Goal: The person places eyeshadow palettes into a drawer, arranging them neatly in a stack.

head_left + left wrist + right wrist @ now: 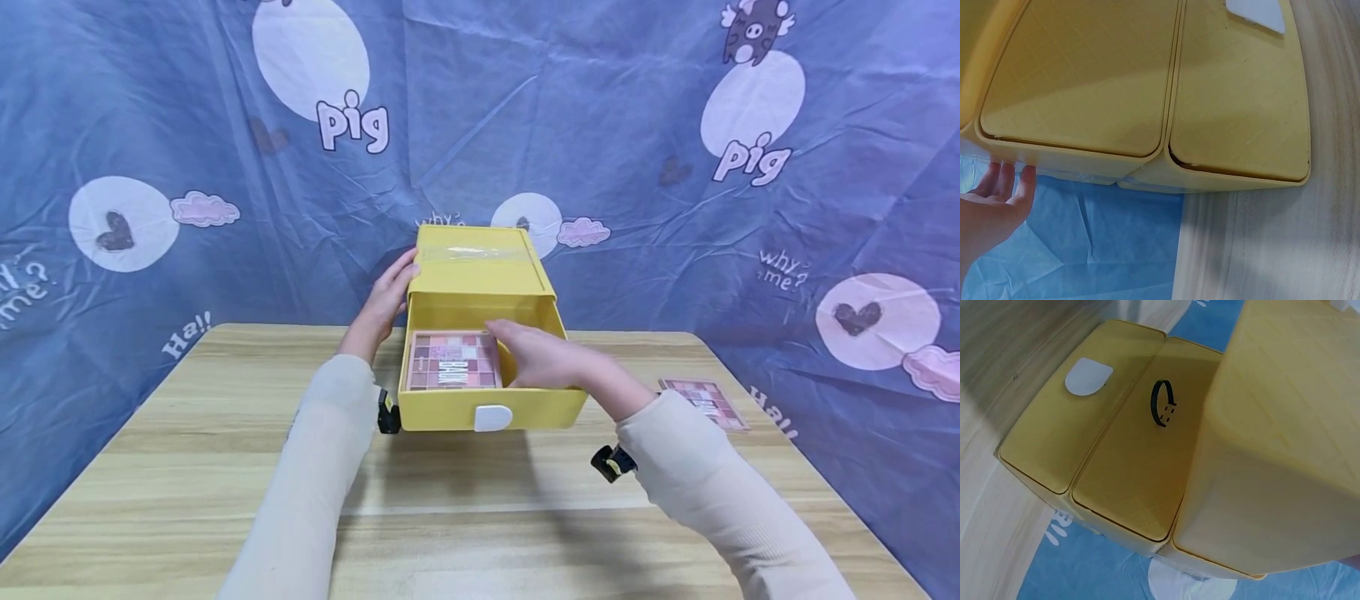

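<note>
A yellow drawer box (480, 258) stands at the back of the table with its top drawer (442, 410) pulled out. In that drawer's left part sits an eyeshadow palette (453, 360) with a pink frame and a grid of pinkish pans. My right hand (543, 357) reaches into the drawer over its right side, fingers pointing left, with fingertips right at the palette's upper right corner. Yellow drawer floor shows between thumb and fingers. My left hand (390, 292) rests extended fingers against the box's left side; the left wrist view shows the left fingertips (1027, 175) on that wall.
Below the open drawer are two closed ones, the middle with a black loop handle (1161, 403), the lowest with a white tab (1088, 376). A second palette (705, 402) lies on the wooden table (225, 450) at right. A blue printed cloth (465, 125) hangs behind.
</note>
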The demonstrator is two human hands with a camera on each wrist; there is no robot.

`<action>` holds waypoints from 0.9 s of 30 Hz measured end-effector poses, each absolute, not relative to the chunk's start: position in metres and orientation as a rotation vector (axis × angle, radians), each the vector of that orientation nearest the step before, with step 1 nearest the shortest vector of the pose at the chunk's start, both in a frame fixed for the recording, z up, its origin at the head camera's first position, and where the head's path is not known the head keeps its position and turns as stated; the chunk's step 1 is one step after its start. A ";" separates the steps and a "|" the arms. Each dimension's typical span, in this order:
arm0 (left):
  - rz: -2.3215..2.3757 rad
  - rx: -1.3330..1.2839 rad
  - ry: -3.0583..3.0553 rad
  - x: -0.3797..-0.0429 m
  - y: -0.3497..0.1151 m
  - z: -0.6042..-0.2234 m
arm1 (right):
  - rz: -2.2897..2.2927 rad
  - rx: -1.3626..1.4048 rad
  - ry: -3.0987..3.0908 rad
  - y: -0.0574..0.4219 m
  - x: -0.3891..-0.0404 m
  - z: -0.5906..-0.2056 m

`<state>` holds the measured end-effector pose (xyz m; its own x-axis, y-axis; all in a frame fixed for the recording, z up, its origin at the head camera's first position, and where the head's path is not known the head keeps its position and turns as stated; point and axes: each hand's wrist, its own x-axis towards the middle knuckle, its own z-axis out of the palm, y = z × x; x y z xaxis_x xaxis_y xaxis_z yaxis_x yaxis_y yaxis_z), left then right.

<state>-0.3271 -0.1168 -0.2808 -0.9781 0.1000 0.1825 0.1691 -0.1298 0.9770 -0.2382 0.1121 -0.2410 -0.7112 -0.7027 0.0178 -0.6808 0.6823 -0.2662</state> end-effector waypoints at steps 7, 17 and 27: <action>-2.333 -0.289 -2.007 -0.343 -0.121 -0.292 | -0.341 -1.158 2.789 0.109 -0.239 -0.241; -2.303 -0.313 -2.013 -0.342 -0.119 -0.292 | -0.551 -1.112 2.817 0.126 -0.236 -0.223; -2.320 -0.330 -1.997 -0.344 -0.119 -0.295 | -0.708 -0.930 2.918 0.163 -0.237 -0.204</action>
